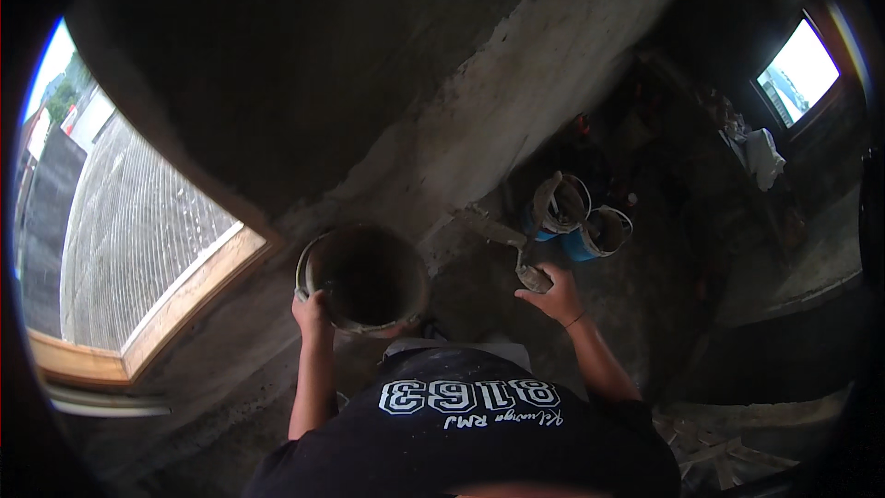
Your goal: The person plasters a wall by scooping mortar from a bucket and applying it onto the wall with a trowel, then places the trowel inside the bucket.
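A dark, mortar-smeared bucket [412,267] is held in front of my body, its mouth facing up and its inside in deep shadow. My left hand [313,311] grips its left rim. Further right, my right hand [556,295] is closed around the handle of a plastering trowel [493,227]. The mortar-coated blade points up and left toward the wall, apart from the bucket. Whether the blade touches the wall, I cannot tell.
Ahead rises a plastered wall [516,83] with dark and paler areas. Two blue buckets with crusted rims, one [546,234] behind the other [577,247], stand beyond my right hand. A wood-framed window [194,300] opens at left; a small window [800,74] is far right.
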{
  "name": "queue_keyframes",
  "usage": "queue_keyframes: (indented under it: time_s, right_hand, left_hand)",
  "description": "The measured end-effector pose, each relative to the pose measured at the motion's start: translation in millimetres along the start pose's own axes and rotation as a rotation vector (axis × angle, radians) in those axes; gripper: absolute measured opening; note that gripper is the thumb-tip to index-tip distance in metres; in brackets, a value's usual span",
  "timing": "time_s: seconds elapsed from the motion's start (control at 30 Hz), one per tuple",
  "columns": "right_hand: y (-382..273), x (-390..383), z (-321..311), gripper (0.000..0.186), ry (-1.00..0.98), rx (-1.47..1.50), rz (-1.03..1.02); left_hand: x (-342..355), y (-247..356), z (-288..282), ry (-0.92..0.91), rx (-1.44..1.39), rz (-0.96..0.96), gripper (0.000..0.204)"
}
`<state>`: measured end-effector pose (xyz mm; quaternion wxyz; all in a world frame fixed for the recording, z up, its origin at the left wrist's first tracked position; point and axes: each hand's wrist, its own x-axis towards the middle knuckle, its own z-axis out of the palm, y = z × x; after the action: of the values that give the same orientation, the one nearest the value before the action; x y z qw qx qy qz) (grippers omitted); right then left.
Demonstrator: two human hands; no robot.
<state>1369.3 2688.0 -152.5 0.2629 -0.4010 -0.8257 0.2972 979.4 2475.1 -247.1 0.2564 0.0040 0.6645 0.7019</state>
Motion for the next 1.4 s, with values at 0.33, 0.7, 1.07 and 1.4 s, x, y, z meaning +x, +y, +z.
queue_keyframes:
  time_s: [0.33, 0.7, 1.07, 1.4]
  right_hand:
    - [4, 171, -68, 0.039, 0.322, -0.016, -0.345]
    - [-14, 348, -141, 0.040, 0.305, 0.148, -0.583]
    - [-39, 401, -203, 0.036, 0.274, 0.065, -0.742]
    - [6, 412, -194, 0.038, 0.290, -0.043, -0.619]
  left_hand:
    - [-32, -14, 35, 0.236, 0.065, -0.053, 0.038]
    - [-94, -8, 101, 0.531, -0.144, 0.035, 0.030]
    - [-122, -18, 138, 0.614, -0.199, 0.070, 0.037]
    - [-131, -23, 134, 0.671, -0.134, -0.002, 0.032]
